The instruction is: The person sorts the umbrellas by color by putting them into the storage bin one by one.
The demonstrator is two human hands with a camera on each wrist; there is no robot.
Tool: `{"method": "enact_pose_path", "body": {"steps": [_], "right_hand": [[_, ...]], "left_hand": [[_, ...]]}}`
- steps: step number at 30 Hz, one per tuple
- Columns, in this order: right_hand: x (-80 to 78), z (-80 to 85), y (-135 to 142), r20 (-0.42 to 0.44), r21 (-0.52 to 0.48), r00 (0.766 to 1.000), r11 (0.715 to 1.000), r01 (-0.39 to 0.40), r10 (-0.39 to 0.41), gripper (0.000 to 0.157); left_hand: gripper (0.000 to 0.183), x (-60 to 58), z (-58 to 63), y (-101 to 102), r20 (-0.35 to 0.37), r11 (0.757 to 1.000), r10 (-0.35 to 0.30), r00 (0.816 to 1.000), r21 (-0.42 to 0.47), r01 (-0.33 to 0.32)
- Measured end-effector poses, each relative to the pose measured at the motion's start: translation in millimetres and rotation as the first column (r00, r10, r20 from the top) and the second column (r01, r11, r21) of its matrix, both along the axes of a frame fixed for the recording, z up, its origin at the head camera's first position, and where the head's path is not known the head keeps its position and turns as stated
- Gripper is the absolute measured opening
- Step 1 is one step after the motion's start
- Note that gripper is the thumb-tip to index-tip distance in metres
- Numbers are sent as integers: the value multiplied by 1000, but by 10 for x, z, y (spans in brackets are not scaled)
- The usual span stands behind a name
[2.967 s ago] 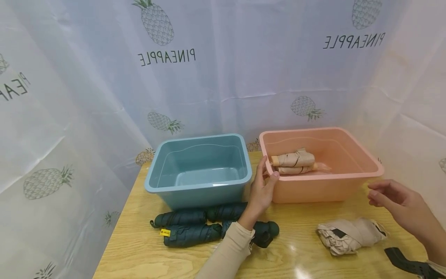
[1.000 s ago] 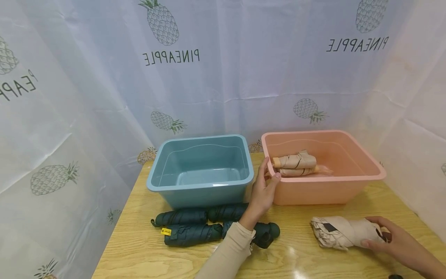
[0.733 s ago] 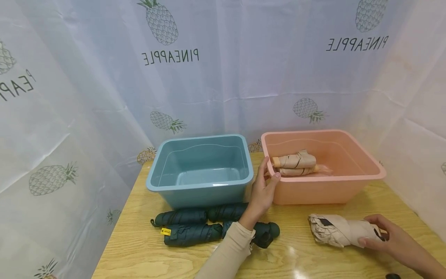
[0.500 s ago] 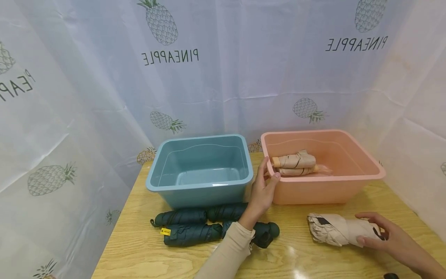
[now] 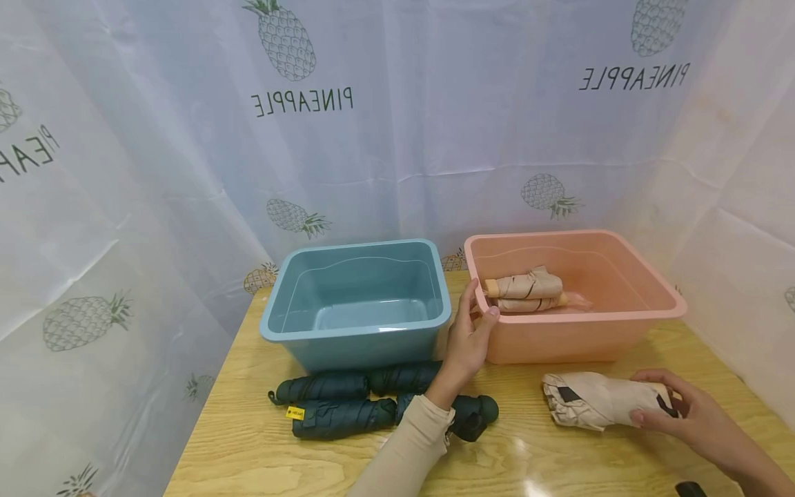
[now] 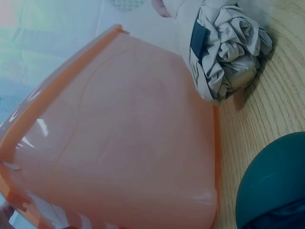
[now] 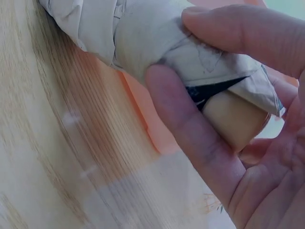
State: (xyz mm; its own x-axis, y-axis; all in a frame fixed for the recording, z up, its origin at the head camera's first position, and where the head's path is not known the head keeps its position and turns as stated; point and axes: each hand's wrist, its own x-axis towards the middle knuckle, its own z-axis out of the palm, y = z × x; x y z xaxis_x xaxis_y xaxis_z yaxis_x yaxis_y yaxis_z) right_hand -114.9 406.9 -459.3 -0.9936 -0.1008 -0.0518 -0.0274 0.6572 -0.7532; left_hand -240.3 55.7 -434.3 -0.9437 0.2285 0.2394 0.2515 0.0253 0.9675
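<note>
My left hand [image 5: 467, 342] grips the near left corner of the pink tub [image 5: 559, 342], thumb outside the rim. My right hand [image 5: 698, 417] holds a folded beige umbrella [image 5: 605, 400] by its handle end, low over the table in front of the tub. The right wrist view shows thumb and fingers [image 7: 190, 124] around the fabric beside the pale handle tip [image 7: 236, 119]. The umbrella's gathered, crumpled end [image 6: 231, 52] points left, with a dark strap patch on it. Inside the tub, beige umbrellas [image 5: 528, 284] lie against the left side.
A blue tub [image 5: 354, 355] stands left of the pink one. Several folded dark green umbrellas [image 5: 344, 419] lie before it on the wooden table [image 5: 261, 455], partly under my left forearm. A pineapple-print curtain [image 5: 397, 138] encloses the back and sides.
My right hand, empty above the beige umbrella 3 seconds ago, came down and took its handle end. Since then the umbrella has shifted slightly left and toward the pink tub. My left hand stays put.
</note>
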Motion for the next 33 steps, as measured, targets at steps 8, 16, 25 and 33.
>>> {"method": "enact_pose_path", "body": {"steps": [8, 16, 25, 33], "right_hand": [[-5, 13, -32, 34, -52, 999, 998, 26, -25, 47], [-8, 43, -70, 24, -59, 1000, 998, 10, -8, 47], [-55, 30, -86, 27, -269, 999, 963, -32, 40, 38], [-82, 119, -120, 15, -311, 999, 950, -31, 38, 38]], "left_hand": [[65, -7, -2, -1, -7, 1000, 0, 1000, -2, 0], [65, 7, 0, -3, 0, 1000, -8, 1000, 5, 8], [65, 12, 2, 4, 9, 1000, -5, 1000, -2, 5], [65, 13, 12, 1, 2, 1000, -7, 1000, 0, 7]]}}
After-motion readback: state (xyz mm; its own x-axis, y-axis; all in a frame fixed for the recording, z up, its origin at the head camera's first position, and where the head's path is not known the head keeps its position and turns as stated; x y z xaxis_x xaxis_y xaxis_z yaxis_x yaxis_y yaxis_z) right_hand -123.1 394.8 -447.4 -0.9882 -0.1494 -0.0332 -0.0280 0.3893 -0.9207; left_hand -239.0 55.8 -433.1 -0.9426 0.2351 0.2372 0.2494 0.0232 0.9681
